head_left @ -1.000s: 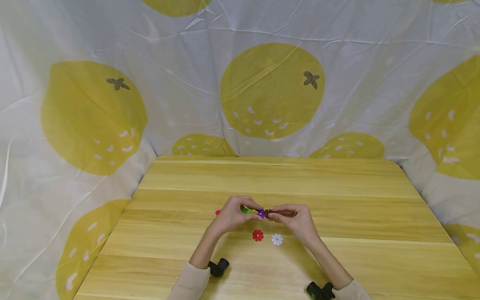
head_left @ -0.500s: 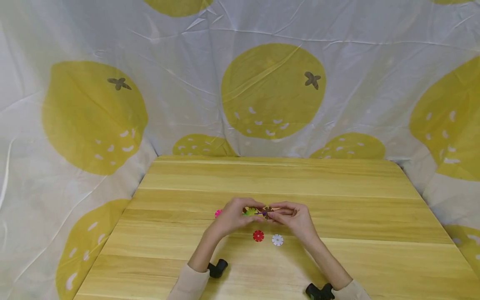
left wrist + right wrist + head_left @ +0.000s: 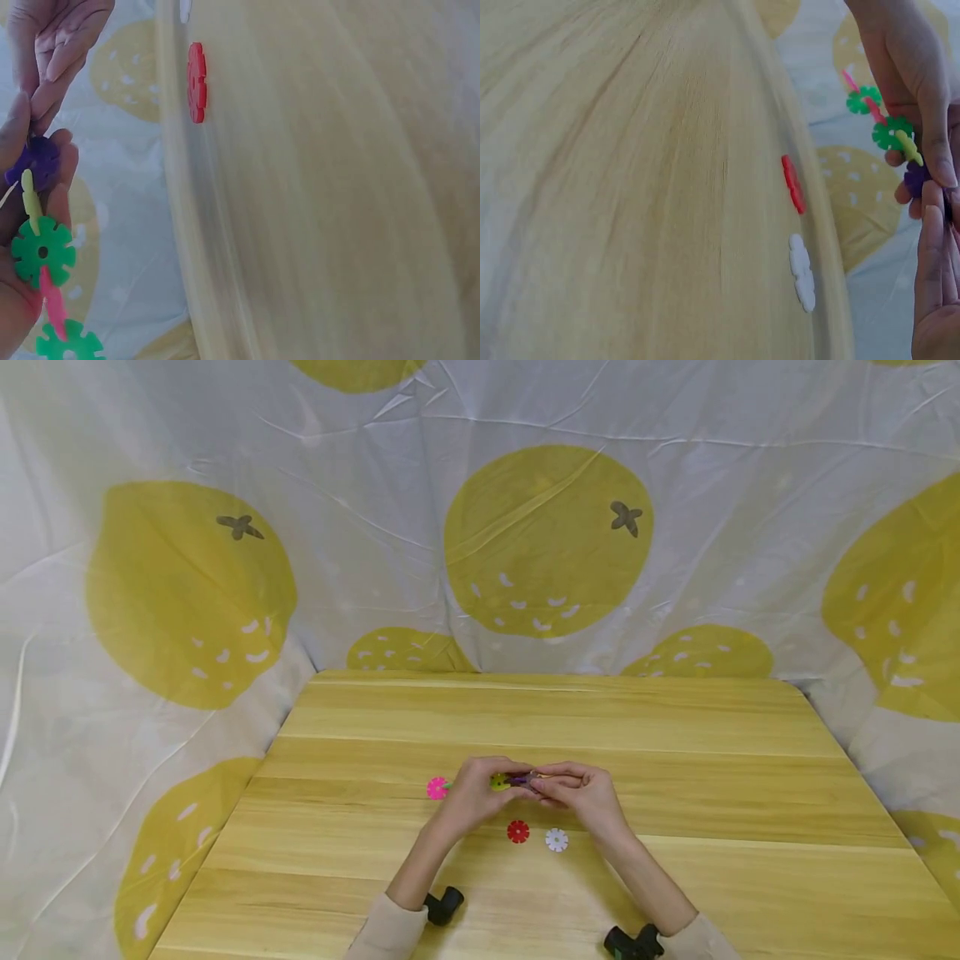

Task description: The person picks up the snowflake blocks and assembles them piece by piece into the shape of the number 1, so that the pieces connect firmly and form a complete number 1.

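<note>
Evidently, a chain of flat, notched plastic discs [image 3: 31,251] is held above a pale wood-grained table [image 3: 637,718], at twelve o'clock from a bright red notched disc [image 3: 513,832] in the head view. In the right wrist view its order can be read: pink, green, pink, green, yellow, purple. By the left hand [image 3: 474,789], between ten and eleven o'clock from the red disc, the chain is gripped, its purple plastic disc [image 3: 37,161] held between curled fingers and thumb. By the right hand [image 3: 585,789], at two o'clock, a thin dark piece [image 3: 949,208] is pinched narrowly against the purple disc; most of it is hidden by the fingers, so whether it is slotted in cannot be told. The bright pink end disc [image 3: 433,788] is seen at ten o'clock, beyond the left hand.

On the table, a white notched disc [image 3: 551,840] is placed near the red one, at about three o'clock, the two apart. Black fittings are seen beside the wrists, one [image 3: 445,906] between seven and eight o'clock, one [image 3: 633,942] between four and five. Beyond twelve o'clock, a white cloth printed with yellow fruit [image 3: 547,543] is hung behind the table.
</note>
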Demonstrator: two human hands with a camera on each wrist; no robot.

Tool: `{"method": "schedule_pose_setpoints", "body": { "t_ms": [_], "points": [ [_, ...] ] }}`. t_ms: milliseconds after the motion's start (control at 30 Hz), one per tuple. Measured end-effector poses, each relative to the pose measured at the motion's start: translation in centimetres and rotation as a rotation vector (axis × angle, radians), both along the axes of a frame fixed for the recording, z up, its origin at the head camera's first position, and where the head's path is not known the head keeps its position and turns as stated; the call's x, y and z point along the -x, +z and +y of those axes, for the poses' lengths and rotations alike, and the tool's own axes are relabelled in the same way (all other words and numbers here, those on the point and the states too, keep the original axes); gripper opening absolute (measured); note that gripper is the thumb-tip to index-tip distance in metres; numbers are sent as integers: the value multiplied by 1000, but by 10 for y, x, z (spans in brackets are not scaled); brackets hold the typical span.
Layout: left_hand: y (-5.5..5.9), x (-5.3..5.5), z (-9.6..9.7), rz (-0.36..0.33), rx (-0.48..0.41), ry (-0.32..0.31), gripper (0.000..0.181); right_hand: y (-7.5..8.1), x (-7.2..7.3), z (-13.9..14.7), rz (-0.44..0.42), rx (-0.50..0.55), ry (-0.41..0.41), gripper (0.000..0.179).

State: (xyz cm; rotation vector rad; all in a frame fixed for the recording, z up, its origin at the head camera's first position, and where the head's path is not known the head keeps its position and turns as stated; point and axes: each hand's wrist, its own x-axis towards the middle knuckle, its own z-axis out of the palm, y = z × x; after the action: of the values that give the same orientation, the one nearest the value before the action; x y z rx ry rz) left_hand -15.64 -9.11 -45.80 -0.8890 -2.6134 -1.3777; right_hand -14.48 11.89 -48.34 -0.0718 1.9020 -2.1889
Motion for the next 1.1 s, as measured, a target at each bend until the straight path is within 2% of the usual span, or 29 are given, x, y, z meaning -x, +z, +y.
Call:
{"method": "schedule_pose_setpoints", "body": {
  "t_ms": [300,600,867,1100],
  "points": [
    [-3,2,-9,-27,-13,37,24,-3,0,9,-15,-74,76,44],
    [-4,2,-23,-114,39,63,27,-7,0,24,36,-189,213,44],
    [-4,2,-31,-112,51,-5,27,-9,2,34,158,-354,375,33],
    [-7,3,-34,-136,67,-7,28,-14,6,46,153,-342,481,33]
  ]
}}
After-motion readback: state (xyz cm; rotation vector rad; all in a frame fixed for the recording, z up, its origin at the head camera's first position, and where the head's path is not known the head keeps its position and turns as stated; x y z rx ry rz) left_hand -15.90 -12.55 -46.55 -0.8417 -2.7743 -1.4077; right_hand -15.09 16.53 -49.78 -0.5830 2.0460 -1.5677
